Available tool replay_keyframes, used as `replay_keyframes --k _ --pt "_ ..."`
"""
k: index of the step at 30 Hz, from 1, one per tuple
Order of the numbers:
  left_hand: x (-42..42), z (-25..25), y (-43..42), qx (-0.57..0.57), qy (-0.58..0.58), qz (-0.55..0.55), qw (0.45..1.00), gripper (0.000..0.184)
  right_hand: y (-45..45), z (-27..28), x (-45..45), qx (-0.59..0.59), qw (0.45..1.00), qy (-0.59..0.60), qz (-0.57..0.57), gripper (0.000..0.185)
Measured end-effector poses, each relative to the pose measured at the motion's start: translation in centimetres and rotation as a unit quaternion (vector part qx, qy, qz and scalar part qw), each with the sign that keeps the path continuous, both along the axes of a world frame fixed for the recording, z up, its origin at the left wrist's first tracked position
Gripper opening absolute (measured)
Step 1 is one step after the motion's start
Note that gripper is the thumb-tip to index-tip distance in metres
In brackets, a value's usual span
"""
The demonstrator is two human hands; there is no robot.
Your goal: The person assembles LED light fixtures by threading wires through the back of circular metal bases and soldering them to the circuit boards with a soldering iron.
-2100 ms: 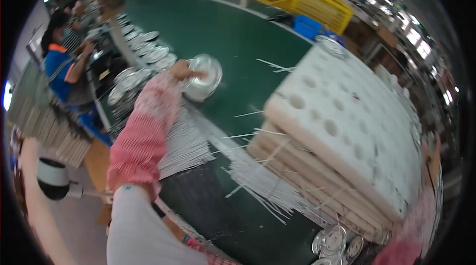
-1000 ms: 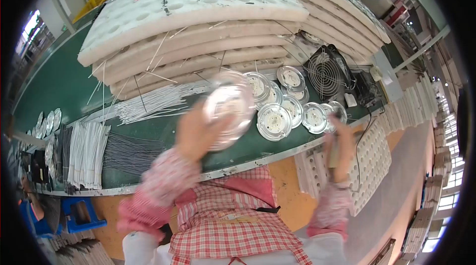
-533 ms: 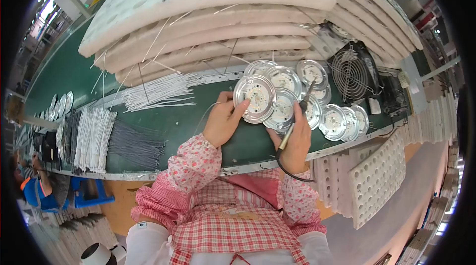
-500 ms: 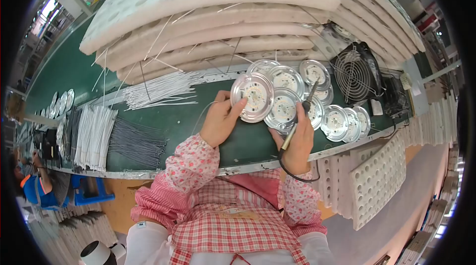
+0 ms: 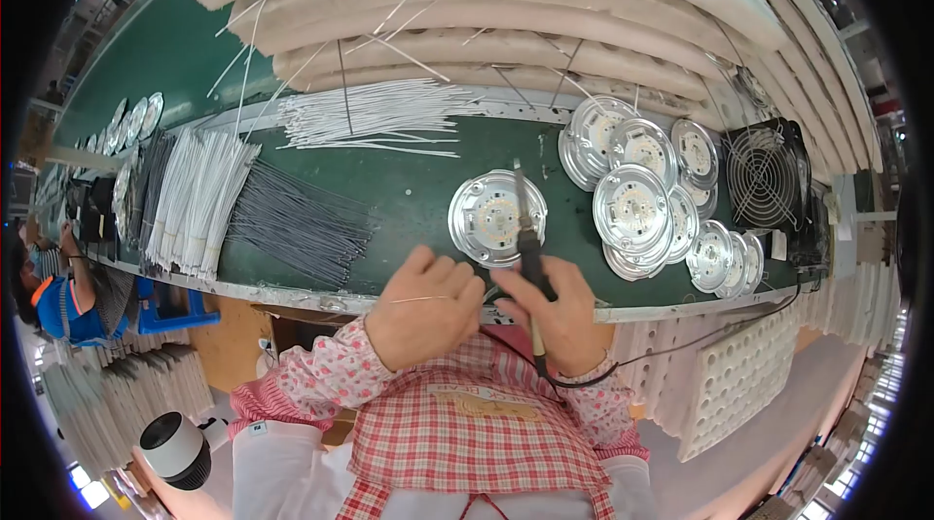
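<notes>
A: Head cam, only view we've got. Status pls?
B: One disc (image 5: 484,218) in work: flat on the table (image 5: 399,199), face up, just beyond our hands, apart from the other discs.
A: R grip?
B: Right hand (image 5: 564,311) closed round the soldering iron (image 5: 530,257), tip pointing away from us. Its shaft crosses the disc in view, tip nr the far rim; contact w/ disc, can't tell.
A: L grip?
B: Left hand (image 5: 423,311) by the near edge, fingers curled narrow, back of hand to cam. Thin pale line across it, poss. a wire; can't tell if we're holding anything.
A: Done so far?
B: Disc's laid out, iron's in hand, that's all we can confirm. No wire joined to the disc that we can make out, so we'd call this pc early.
A: Rest of the batch?
B: Disc pile (image 5: 632,209) to the R, overlapping, plus a smaller row (image 5: 715,257) nr the fan (image 5: 764,175). Finished or not, can't tell at this res.
A: Stock?
B: White wires (image 5: 199,199) bundled on the L, dark wires (image 5: 302,218) beside them, loose strands (image 5: 360,116) below the foam boards (image 5: 467,24). Plenty left, by our read.
</notes>
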State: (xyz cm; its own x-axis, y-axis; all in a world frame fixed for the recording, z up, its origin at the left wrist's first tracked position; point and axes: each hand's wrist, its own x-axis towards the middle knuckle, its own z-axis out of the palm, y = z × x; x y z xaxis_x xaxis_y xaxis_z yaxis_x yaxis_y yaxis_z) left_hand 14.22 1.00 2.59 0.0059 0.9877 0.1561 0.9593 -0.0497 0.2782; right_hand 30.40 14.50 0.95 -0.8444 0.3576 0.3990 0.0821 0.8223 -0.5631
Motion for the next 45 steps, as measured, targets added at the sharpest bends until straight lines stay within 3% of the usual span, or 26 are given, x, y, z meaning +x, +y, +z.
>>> replay_keyframes --k 1,6,7,9,10,11,15,19,22,24,26,28,29,32,40,45 --pt "-0.3 0.0 -0.2 0.011 -0.021 0.003 1.000 0.017 -0.7 -1.3 0.2 -0.014 1.000 -0.005 -0.001 0.033" --pt "-4.1 -0.3 -3.4 0.000 -0.068 -0.059 0.996 0.019 -0.3 -2.8 0.8 -0.134 0.987 -0.091 -0.009 0.029" --pt "-5.3 -0.3 -4.1 -0.004 -0.100 -0.013 0.995 0.022 0.3 -2.7 0.6 -0.126 0.988 -0.093 -0.017 0.032" --pt "-8.0 -0.2 -5.4 -0.018 -0.315 0.270 0.910 0.031 2.1 -1.8 -0.4 -0.069 0.995 -0.072 -0.022 0.041" --pt "-9.7 0.6 -4.6 0.025 -0.193 0.225 0.955 0.023 3.0 -1.0 -1.4 -0.019 0.998 -0.049 -0.019 0.046" --pt "-10.1 -0.1 -3.6 0.133 -0.084 0.225 0.962 0.007 3.6 -0.2 -2.3 -0.024 0.997 -0.068 0.012 0.054" --pt "-12.5 -1.2 -3.9 0.006 -0.120 0.154 0.981 0.014 5.4 1.5 -5.1 -0.036 0.984 -0.138 0.105 0.079" --pt "-13.0 -0.9 -3.4 0.028 -0.169 0.157 0.973 0.013 5.3 1.6 -5.8 -0.092 0.974 -0.158 0.132 0.086" --pt "-12.6 -0.8 -2.9 0.081 -0.270 0.179 0.943 0.011 4.5 1.9 -5.1 -0.032 0.980 -0.165 0.104 0.086" --pt "-10.6 0.0 -2.5 0.059 -0.393 0.230 0.888 0.010 4.0 1.5 -4.5 -0.115 0.984 -0.096 0.092 0.086" --pt "-7.9 0.5 -1.3 0.081 -0.425 0.216 0.875 0.010 3.4 0.4 -4.0 -0.248 0.964 -0.018 0.097 0.088" --pt "-5.6 0.9 -0.2 0.095 -0.419 0.174 0.886 0.010 2.3 -0.8 -3.7 -0.425 0.895 0.068 0.112 0.090" --pt "-4.5 0.9 0.4 0.100 -0.446 0.169 0.873 0.010 1.3 -0.5 -3.7 -0.534 0.836 0.087 0.094 0.099" --pt "-2.8 0.8 1.4 0.106 -0.503 0.160 0.843 0.012 0.7 -0.2 -3.5 -0.616 0.781 0.083 0.063 0.109" --pt "-2.9 0.8 1.7 0.091 -0.497 0.161 0.848 0.016 0.7 -0.6 -3.5 -0.630 0.770 0.083 0.066 0.109" --pt "-2.6 0.5 1.8 0.129 -0.408 0.173 0.887 0.018 0.6 -1.0 -3.9 -0.617 0.776 0.096 0.089 0.101"
